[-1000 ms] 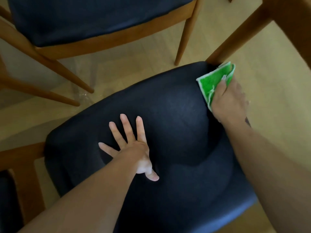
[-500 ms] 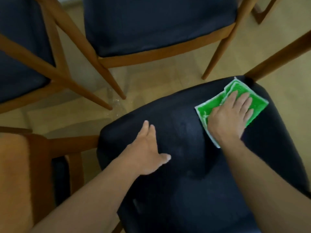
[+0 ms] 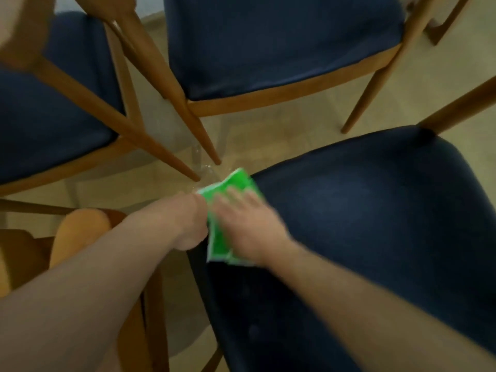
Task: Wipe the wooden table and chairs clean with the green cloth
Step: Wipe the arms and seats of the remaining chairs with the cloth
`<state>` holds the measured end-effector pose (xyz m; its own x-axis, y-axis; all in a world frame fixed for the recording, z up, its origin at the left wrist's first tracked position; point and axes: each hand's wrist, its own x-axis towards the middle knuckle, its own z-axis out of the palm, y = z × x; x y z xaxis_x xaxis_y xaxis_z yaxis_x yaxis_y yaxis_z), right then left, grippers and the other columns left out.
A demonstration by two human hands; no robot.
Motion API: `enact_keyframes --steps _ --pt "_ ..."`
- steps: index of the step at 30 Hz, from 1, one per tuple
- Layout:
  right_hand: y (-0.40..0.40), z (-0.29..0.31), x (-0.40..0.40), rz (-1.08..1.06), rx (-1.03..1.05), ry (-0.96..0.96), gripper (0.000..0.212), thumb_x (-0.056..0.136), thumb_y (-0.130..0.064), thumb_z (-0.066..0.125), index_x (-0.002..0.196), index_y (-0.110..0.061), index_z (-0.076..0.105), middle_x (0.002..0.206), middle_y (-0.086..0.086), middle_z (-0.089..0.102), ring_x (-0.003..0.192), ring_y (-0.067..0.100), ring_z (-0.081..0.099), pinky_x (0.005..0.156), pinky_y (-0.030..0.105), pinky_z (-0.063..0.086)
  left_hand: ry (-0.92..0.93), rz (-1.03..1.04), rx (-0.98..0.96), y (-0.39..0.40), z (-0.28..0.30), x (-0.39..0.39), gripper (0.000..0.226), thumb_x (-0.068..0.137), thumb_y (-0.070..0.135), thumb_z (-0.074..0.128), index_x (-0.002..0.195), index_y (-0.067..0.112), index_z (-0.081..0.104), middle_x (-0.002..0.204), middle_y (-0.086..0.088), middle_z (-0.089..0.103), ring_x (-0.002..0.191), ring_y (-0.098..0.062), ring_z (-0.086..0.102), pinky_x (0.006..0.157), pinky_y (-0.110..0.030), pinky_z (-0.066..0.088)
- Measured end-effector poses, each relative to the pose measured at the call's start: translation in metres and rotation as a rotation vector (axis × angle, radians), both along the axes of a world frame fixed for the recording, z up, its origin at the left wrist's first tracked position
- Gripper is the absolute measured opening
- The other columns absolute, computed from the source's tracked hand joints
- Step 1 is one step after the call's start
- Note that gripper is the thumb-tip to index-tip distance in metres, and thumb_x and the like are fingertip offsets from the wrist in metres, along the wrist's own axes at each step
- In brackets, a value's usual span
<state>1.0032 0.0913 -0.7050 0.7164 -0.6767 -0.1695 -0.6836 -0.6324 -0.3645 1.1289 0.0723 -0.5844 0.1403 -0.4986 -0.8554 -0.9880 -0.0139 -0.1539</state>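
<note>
At near chair seat (image 3: 375, 224) left edge, right hand (image 3: 249, 229) presses green cloth (image 3: 230, 183) with flat fingers; left hand (image 3: 188, 224) finger state unclear. Seat mid-wipe; 2 other chairs, table likely left.

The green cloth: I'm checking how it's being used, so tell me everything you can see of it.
The green cloth is bright green with a pale edge, apparently soft fabric, folded or bunched and blurred by motion. It lies at the left corner of the dark blue chair seat, draping over its edge. The right hand presses flat on top of it with straight fingers; the left hand is against its left side, its grip hidden.
</note>
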Motion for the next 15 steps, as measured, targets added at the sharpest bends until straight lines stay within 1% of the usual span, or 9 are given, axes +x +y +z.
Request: enact_keyframes --steps 1,2,3,5,8,10,12,14,15 --pt "-0.022 0.000 -0.022 -0.152 -0.029 0.035 0.063 0.085 -0.027 0.058 0.143 -0.016 0.035 0.141 0.011 0.045 0.126 0.033 0.040 0.107 0.047 0.035 0.021 0.037 -0.005 -0.001 0.000 0.001 0.025 0.100 0.023 0.046 0.116 0.009 0.059 0.100 -0.005 0.061 0.093 -0.023 0.060 0.072 -0.028 0.046" --pt "-0.044 -0.003 -0.049 -0.285 -0.076 0.103 0.055 0.089 -0.027 0.047 0.141 -0.015 0.037 0.136 0.011 0.048 0.120 0.032 0.044 0.102 0.045 0.037 0.037 0.053 -0.005 -0.002 0.001 0.002 0.027 0.100 0.024 0.047 0.119 0.009 0.058 0.102 -0.006 0.060 0.093 -0.023 0.059 0.074 -0.028 0.047" --pt "-0.063 -0.006 -0.076 -0.398 -0.122 0.181 0.052 0.092 -0.028 0.035 0.142 -0.014 0.037 0.137 0.011 0.048 0.121 0.032 0.044 0.104 0.045 0.035 0.041 0.052 -0.013 -0.001 0.001 0.002 0.030 0.100 0.025 0.047 0.123 0.008 0.056 0.108 -0.008 0.060 0.097 -0.025 0.059 0.075 -0.029 0.047" --pt "-0.076 -0.010 -0.116 -0.580 -0.097 0.248 0.055 0.098 -0.033 0.022 0.150 -0.015 0.030 0.152 0.012 0.036 0.139 0.031 0.030 0.116 0.048 0.019 0.045 0.033 -0.045 -0.002 -0.003 0.000 0.034 0.101 0.024 0.046 0.129 0.006 0.053 0.119 -0.012 0.058 0.105 -0.028 0.058 0.077 -0.031 0.046" --pt "-0.018 -0.014 -0.087 -0.745 -0.092 0.240 0.062 0.099 -0.039 0.026 0.155 -0.016 0.011 0.163 0.011 0.009 0.149 0.033 0.006 0.118 0.052 0.005 0.021 -0.028 -0.058 -0.003 -0.006 -0.005 0.036 0.102 0.024 0.045 0.132 0.005 0.052 0.123 -0.015 0.057 0.108 -0.030 0.058 0.083 -0.033 0.049" --pt "0.061 -0.008 -0.041 -0.583 -0.050 0.242 0.073 0.095 -0.045 0.036 0.154 -0.017 0.003 0.161 0.012 0.002 0.148 0.036 0.005 0.117 0.056 0.005 0.037 -0.048 -0.101 -0.002 -0.007 -0.006 0.035 0.101 0.024 0.047 0.130 0.006 0.054 0.119 -0.016 0.058 0.106 -0.030 0.059 0.081 -0.034 0.049" --pt "0.147 0.000 -0.014 -0.264 -0.050 0.140 0.077 0.086 -0.051 0.047 0.152 -0.020 0.022 0.158 0.009 0.016 0.145 0.034 0.021 0.115 0.057 0.011 0.054 -0.039 -0.145 0.001 -0.004 -0.006 0.034 0.100 0.026 0.048 0.128 0.007 0.056 0.114 -0.014 0.060 0.103 -0.029 0.060 0.079 -0.034 0.049" --pt "0.191 0.005 -0.015 0.050 -0.022 0.103 0.064 0.085 -0.049 0.042 0.145 -0.025 0.043 0.155 0.002 0.033 0.142 0.027 0.031 0.118 0.051 0.015 0.043 -0.050 -0.149 0.004 -0.004 -0.007 0.039 0.101 0.032 0.046 0.130 0.007 0.054 0.118 -0.015 0.059 0.106 -0.029 0.059 0.082 -0.035 0.049" --pt "0.193 0.006 -0.025 0.169 0.003 0.101 0.062 0.086 -0.049 0.041 0.144 -0.027 0.045 0.154 -0.001 0.036 0.142 0.024 0.032 0.117 0.047 0.015 0.030 -0.058 -0.145 0.006 -0.002 -0.009 0.041 0.102 0.034 0.044 0.131 0.007 0.052 0.121 -0.016 0.058 0.108 -0.030 0.058 0.083 -0.035 0.048"
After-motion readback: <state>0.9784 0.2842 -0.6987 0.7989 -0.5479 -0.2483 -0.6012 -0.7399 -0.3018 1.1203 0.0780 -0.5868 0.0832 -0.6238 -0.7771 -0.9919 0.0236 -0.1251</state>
